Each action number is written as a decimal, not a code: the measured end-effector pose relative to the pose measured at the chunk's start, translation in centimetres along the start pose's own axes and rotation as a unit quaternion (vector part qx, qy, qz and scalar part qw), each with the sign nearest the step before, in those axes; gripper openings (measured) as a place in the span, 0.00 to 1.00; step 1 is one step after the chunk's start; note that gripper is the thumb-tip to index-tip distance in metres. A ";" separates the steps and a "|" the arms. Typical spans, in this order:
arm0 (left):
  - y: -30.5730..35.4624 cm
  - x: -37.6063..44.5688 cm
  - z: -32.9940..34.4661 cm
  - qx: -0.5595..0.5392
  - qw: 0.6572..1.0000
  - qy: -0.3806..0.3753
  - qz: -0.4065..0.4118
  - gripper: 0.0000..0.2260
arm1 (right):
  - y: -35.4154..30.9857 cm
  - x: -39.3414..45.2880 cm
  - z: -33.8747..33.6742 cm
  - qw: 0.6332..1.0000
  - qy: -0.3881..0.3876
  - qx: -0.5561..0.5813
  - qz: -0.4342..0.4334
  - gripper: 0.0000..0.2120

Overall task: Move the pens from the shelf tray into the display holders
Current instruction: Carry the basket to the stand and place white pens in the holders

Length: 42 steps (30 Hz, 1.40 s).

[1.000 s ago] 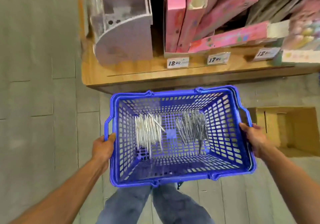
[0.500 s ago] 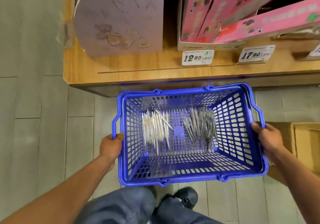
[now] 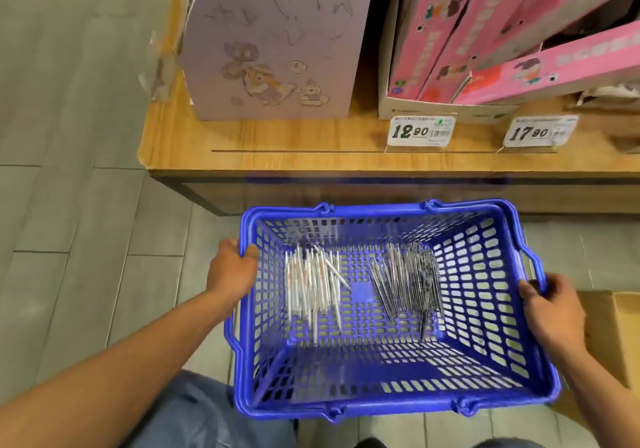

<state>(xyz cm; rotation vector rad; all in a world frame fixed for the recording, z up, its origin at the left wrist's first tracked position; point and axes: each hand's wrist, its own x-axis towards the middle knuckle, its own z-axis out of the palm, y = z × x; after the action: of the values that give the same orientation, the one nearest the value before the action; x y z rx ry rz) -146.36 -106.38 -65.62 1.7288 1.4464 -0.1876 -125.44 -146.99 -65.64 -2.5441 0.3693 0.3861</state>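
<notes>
blue basket [image 3: 485,274] gripped at both rims, just short of wooden shelf [image 3: 311,161].

Blue perforated basket [image 3: 485,274] w/ white pens [image 3: 311,288] & dark pens [image 3: 408,281]

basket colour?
Blue, a perforated plastic basket, gripped by both hands; head view, the only one.

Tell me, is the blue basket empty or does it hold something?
Not empty. The blue basket holds two loose bunches on its floor: white pens on the left, darker pens on the right.
</notes>
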 end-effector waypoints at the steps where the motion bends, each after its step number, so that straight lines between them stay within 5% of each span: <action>1: 0.6 0.3 0.3 0.014 1.000 0.016 0.021 0.11 | -0.2 0.1 0.4 0.998 0.032 -0.030 -0.044 0.16; 5: 2.8 -0.3 1.3 0.114 0.970 0.157 0.150 0.20 | -3.1 -0.4 3.6 0.949 0.128 -0.087 -0.274 0.13; 8: 3.8 -1.7 2.8 0.104 0.953 0.124 0.258 0.08 | -5.8 -1.9 9.2 0.931 -0.057 -0.045 -0.359 0.03; 10: 3.9 -2.5 4.5 0.087 0.963 0.025 0.253 0.02 | -6.8 -3.2 14.1 0.911 -0.215 -0.084 -0.343 0.03; 12: 3.9 -2.6 6.2 0.074 0.973 -0.045 0.213 0.06 | -7.1 -4.2 19.3 0.883 -0.315 -0.140 -0.319 0.05; 19: -0.3 -1.1 11.1 -0.066 0.992 -0.111 0.016 0.05 | -4.9 -6.4 30.2 0.890 -0.295 -0.275 -0.213 0.17; 24: -2.5 -0.2 13.2 -0.117 0.986 -0.106 -0.049 0.07 | -4.0 -6.1 30.8 0.894 -0.300 -0.263 -0.201 0.14; 28: -4.0 0.4 14.5 -0.140 0.980 -0.102 -0.098 0.05 | -4.9 -6.4 28.2 0.874 -0.381 -0.238 -0.187 0.08; 33: -3.7 1.3 14.8 -0.175 0.968 -0.139 -0.117 0.12 | -5.5 -7.6 22.7 0.792 -0.595 -0.059 -0.123 0.07; 39: -3.0 1.6 14.8 -0.282 0.932 -0.168 -0.153 0.13 | -6.6 -8.6 22.4 0.717 -0.686 -0.039 -0.116 0.10; 41: -3.3 1.9 14.9 -0.276 0.941 -0.137 -0.142 0.16 | -6.5 -7.1 23.3 0.724 -0.685 -0.045 -0.066 0.10; 42: -3.5 2.1 15.0 -0.270 0.945 -0.123 -0.139 0.17 | -6.2 -6.3 24.0 0.757 -0.649 -0.060 -0.053 0.09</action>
<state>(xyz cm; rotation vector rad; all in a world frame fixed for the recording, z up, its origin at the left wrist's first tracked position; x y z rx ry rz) -142.93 -115.06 -78.03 1.0204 1.3877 -0.1334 -133.93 -127.69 -80.15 -1.7604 -0.3508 1.9514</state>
